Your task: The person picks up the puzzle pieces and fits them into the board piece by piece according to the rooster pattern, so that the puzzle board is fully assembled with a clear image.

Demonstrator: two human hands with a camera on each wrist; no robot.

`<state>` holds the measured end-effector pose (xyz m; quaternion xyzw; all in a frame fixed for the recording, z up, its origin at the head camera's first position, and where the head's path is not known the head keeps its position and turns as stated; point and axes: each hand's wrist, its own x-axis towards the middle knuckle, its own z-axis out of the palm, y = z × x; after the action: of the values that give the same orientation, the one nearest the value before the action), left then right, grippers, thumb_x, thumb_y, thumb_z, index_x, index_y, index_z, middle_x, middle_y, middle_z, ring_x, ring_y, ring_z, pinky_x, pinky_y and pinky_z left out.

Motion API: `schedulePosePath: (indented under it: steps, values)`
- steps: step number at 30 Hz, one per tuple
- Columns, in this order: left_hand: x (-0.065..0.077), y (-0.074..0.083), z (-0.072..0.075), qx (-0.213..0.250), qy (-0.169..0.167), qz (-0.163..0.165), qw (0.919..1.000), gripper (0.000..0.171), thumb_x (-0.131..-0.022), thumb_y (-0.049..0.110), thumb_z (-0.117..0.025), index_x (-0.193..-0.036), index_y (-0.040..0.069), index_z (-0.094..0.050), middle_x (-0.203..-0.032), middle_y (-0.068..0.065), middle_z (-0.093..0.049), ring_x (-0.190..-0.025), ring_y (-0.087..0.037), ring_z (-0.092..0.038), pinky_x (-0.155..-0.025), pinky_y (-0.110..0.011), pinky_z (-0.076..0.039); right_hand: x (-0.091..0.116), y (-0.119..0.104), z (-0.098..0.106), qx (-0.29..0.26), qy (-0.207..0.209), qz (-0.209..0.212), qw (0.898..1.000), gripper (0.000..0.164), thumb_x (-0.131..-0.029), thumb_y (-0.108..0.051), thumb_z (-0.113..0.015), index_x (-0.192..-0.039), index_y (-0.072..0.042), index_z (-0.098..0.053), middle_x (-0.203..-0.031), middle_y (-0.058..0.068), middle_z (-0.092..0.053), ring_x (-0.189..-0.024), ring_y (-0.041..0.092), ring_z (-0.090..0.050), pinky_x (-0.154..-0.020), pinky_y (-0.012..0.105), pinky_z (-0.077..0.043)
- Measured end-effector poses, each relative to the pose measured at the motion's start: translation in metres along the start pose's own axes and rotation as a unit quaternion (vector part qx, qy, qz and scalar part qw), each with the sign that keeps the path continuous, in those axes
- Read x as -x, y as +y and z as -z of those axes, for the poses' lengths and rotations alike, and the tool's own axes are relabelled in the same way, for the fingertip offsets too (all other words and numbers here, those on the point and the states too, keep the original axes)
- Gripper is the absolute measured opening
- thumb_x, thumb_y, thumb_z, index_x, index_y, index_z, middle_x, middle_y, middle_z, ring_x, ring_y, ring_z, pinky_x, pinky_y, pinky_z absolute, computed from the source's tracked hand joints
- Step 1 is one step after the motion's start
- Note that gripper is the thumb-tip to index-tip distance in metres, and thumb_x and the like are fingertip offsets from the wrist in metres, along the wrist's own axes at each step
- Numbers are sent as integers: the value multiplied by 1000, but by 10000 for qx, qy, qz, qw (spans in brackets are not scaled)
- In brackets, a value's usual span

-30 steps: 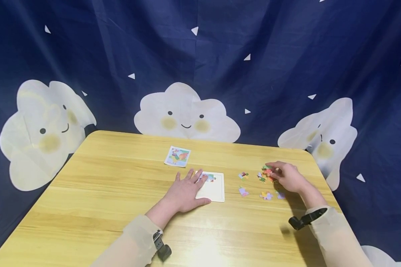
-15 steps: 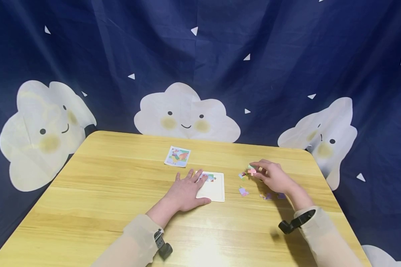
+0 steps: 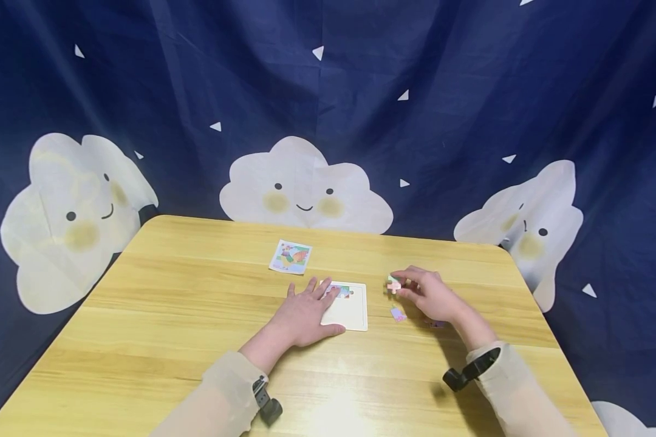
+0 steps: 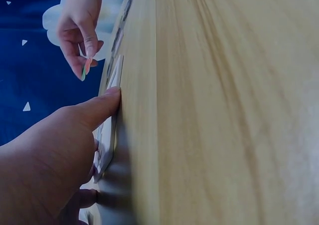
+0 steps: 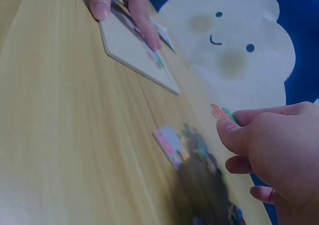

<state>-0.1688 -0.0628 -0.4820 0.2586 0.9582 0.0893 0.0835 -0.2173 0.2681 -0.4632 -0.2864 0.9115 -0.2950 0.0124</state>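
Observation:
My left hand [image 3: 306,312] lies with spread fingers on the left side of a white puzzle tray [image 3: 344,314], thumb at its near edge. A strip of joined puzzle pieces [image 3: 343,292] fills part of the tray's far side, partly under the fingers. To the right of the tray, my right hand [image 3: 429,294] pinches a puzzle piece [image 5: 219,111] between thumb and fingertips, raised off the table. That piece shows pink-red and green. Just below it in the head view lies a loose lilac piece [image 3: 398,314] with pink marks.
A small picture card [image 3: 291,257] lies behind the tray, slightly left. More loose pieces [image 5: 209,157] lie under the right hand, partly in its shadow. The wooden table [image 3: 169,315] ends at a dark blue curtain [image 3: 328,73] with cloud faces.
My right hand has moved left from the pile of loose pieces toward the tray, carrying the pink-red and green puzzle piece. My left hand has stayed in place on the tray.

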Motion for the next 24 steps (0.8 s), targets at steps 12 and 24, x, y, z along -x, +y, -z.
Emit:
schedulePosePath:
  steps: [12, 24]
  values:
    - [1, 0, -1, 18, 20, -5, 10000, 92, -98, 76, -50, -168, 19, -34, -175, -8, -22, -158, -39, -22, -116, -77, -22, -11, -18, -20, -105, -276, -86, 9995, 38, -101, -15, -74, -139, -10, -69, -101, -11, -62, -83, 12, -55, -88, 45, -32]
    - [0, -1, -2, -36, 9, 16, 10000, 92, -98, 78, -46, -168, 19, -33, -175, -8, -20, -158, -39, -21, -116, -76, -22, -22, -26, -37, -188, -335, 61, 9992, 35, -104, -18, -71, -139, -11, -70, -109, -4, -61, -81, 11, -52, -84, 44, -29]
